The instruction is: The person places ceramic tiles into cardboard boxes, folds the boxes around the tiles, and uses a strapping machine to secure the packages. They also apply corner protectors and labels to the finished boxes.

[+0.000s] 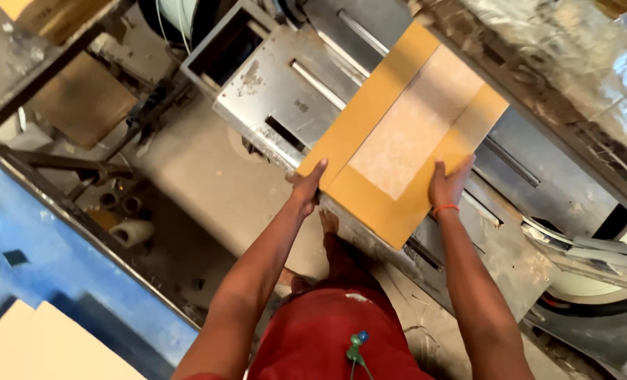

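A flat yellow-brown cardboard sheet (398,134) with a paler rectangular panel in its middle lies tilted across a grey metal machine bed (285,91). My left hand (306,186) grips the sheet's near left edge, fingers curled around it. My right hand (448,184), with an orange band at the wrist, holds the near right edge with the thumb on top. Both forearms reach up from the bottom of the view.
The machine bed has long slots and metal rails (317,84). A blue panel (60,267) runs along the left, with pale cardboard sheets (39,345) at the lower left corner. A white roll (132,231) lies on the dusty floor. Foil-wrapped ducting (573,56) sits top right.
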